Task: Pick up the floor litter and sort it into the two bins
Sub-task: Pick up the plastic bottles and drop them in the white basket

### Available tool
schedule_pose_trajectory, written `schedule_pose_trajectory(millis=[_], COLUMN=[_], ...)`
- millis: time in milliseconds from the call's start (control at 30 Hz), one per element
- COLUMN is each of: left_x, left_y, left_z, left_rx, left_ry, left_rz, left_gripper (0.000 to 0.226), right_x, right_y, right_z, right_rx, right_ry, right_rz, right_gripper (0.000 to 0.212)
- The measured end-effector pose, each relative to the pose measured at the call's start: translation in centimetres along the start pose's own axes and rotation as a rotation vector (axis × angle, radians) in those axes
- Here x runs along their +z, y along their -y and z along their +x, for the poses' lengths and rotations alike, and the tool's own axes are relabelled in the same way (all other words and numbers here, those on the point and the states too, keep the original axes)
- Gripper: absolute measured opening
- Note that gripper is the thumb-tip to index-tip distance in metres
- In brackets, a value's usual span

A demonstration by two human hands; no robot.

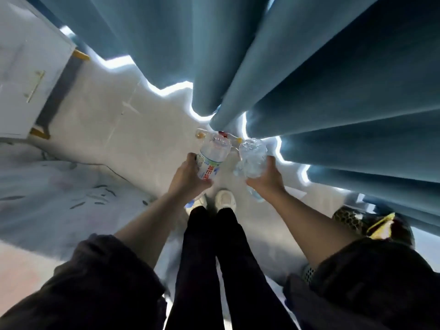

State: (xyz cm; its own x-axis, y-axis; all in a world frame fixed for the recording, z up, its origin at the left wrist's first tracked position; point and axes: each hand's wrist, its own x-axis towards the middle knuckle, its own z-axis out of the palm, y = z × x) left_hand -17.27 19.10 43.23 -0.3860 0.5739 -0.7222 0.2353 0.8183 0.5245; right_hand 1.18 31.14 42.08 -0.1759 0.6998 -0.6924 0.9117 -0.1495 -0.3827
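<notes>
The person stands looking down at a pale floor (pixel 114 129), facing a teal curtain (pixel 309 91) that hangs in heavy folds, with daylight showing along its hem.

The left hand (pixel 188 177) grips a clear plastic bottle (pixel 213 154) with a white label printed in red and green. Fingers and thumb curl round the lower half, and the bottle's far end points toward the curtain hem. The right hand (pixel 267 179) grips a crushed, unlabelled clear bottle (pixel 252 158), fingers wrapped round its body; this one sits closer to the curtain folds than the labelled one does. The 2 bottles are held side by side, near each other but apart, both in the air short of the curtain.

On the floor right at the curtain hem, beyond the 2 held bottles, lie a few small pieces of litter (pixel 200 134): something with an orange end, something red, and a yellow-tipped piece. They are too blurred to name.

A dark mesh bin (pixel 345 216) stands against the curtain's near folds, beside the right forearm, with a yellow wrapper (pixel 381 225) inside it.

White shoes (pixel 225 198) and black trousers show below the hands, back from the curtain. A white cabinet (pixel 28 75) with a gold handle stands well away from the curtain across the floor, and a patterned bed cover (pixel 59 198) lies on that same far side.
</notes>
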Motion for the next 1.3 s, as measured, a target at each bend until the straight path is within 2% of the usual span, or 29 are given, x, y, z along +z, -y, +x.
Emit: schedule_pose_trajectory(millis=[167, 300, 500, 600, 867, 967, 1300], left_x=[-2.1, -2.9, -2.7, -1.1, 8.3, 12.7, 26.7], left_y=[-7.4, -12.0, -16.7, -18.7, -23.4, -25.2, -32.4], left_z=[-8.9, -14.9, -20.1, -21.9, -26.1, -27.8, -31.4], left_rx=[0.152, 0.247, 0.438, 0.495, 0.598, 0.616, 0.808], left_ry=[0.053, 0.038, 0.057, 0.055, 0.039, 0.057, 0.376], left_rz=[0.000, -0.033, 0.066, 0.101, 0.085, 0.059, 0.225], left_gripper=[0.070, 0.066, 0.065, 0.063, 0.065, 0.063, 0.064], right_x=[-7.7, -12.3, -16.9, -18.0, -21.4, -23.4, -24.1], right_y=[0.3, -1.1, -4.3, -6.8, -17.7, -22.3, -34.0], right_z=[-10.4, -17.6, -24.0, -26.0, -31.7, -33.7, -39.0], right_rx=[0.033, 0.043, 0.039, 0.031, 0.066, 0.099, 0.360], right_ry=[-0.203, -0.379, -0.602, -0.647, -0.750, -0.812, -1.088], right_rz=[0.262, 0.464, 0.743, 0.814, 0.869, 0.891, 1.100], right_gripper=[0.071, 0.065, 0.074, 0.074, 0.066, 0.071, 0.079])
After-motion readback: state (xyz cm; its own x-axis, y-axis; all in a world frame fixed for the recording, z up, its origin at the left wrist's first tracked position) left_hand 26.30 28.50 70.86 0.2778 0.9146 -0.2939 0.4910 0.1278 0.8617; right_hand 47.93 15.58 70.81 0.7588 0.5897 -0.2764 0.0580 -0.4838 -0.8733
